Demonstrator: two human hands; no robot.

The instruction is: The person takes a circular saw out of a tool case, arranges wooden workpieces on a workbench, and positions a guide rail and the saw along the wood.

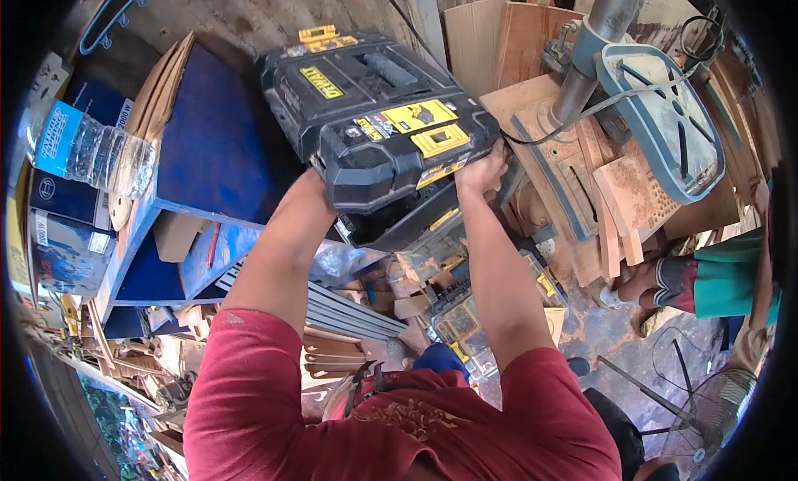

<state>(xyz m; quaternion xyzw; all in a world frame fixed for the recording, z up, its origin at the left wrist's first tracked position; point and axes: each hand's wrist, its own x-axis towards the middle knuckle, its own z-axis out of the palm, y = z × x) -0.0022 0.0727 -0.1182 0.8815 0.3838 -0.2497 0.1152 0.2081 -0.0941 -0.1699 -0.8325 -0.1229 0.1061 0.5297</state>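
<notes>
A black tool case [366,148] with yellow latches and DEWALT labels is held up in front of me, tilted, between my two hands. Its lid stands slightly apart from the lower half at the near side. My right hand [484,170] grips the case's right near corner, fingers partly in view. My left hand [317,182] is at the left side of the case, its fingers hidden behind the case. Below, between my arms, an organizer case [461,319] with a clear lid and yellow latches lies near the floor.
A blue wooden shelf [199,132] stands at left, with a plastic bottle [100,152] on its side. At right are a drill press table [665,119], stacked boards [573,190], a fan [706,423] and another person in green [731,273]. Wood strips [357,310] lie below.
</notes>
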